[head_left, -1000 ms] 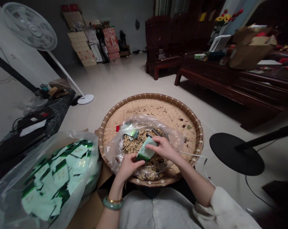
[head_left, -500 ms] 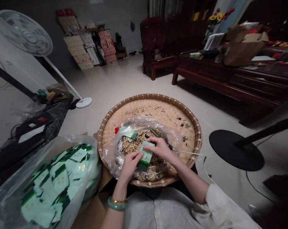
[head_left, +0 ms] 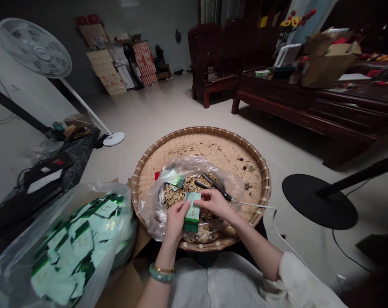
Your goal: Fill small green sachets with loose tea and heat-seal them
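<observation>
A small green packet [head_left: 191, 214], pale at the top and darker at the bottom, is held upright between my two hands. My left hand [head_left: 176, 218] pinches its left edge, and my right hand [head_left: 214, 203] grips it near the upper right. Below them lies an open clear plastic bag [head_left: 152, 214] with loose dried leaf-like pieces [head_left: 174, 197] in it. Among these rest a black corded tool with two long arms [head_left: 217, 187], like a hair straightener, and another green packet [head_left: 177, 183]. The bag sits on a round woven bamboo tray [head_left: 196, 147].
To the left, a large clear bag [head_left: 119, 192] holds many green packets [head_left: 81, 244]. A white cord [head_left: 275, 222] runs off the tray to the right. Nearby stand a white fan [head_left: 41, 51], a round black base [head_left: 318, 201] and a dark wooden table [head_left: 296, 96].
The packet has turned from tilted to nearly upright and shifted slightly left. My right hand has moved a little lower, uncovering more of the black tool.
</observation>
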`<state>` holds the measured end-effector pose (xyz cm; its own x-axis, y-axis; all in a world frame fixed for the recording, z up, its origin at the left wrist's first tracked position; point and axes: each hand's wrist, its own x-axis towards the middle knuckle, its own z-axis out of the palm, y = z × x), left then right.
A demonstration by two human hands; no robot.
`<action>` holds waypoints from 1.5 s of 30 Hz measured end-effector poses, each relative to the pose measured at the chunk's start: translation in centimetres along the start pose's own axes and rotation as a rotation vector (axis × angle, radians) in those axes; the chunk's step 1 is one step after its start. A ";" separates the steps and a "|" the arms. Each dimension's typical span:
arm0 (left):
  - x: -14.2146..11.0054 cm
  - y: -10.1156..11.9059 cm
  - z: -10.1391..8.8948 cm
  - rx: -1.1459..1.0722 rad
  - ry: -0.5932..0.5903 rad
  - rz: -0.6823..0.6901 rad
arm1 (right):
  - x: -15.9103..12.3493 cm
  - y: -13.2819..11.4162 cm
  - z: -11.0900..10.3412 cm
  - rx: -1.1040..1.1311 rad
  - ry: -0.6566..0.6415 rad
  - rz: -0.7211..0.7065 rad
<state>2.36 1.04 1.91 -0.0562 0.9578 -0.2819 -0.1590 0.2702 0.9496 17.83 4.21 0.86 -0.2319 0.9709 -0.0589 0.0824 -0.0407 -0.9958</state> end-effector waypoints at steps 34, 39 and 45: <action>-0.6 -0.1 -0.5 -0.129 -0.073 -0.191 | 3.0 0.7 -4.0 -1.074 0.051 0.025; -0.4 -0.5 -1.6 0.088 -0.084 0.002 | 1.4 -1.2 -4.4 -0.881 0.073 -0.172; -0.6 0.1 -2.1 0.319 -0.155 0.310 | -3.2 -6.3 -2.6 -0.546 -0.068 -0.705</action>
<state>0.30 0.28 1.84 0.0987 0.9949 0.0219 0.1541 -0.0371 0.9874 20.58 1.94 7.55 -0.4586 0.7114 0.5325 0.3450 0.6948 -0.6310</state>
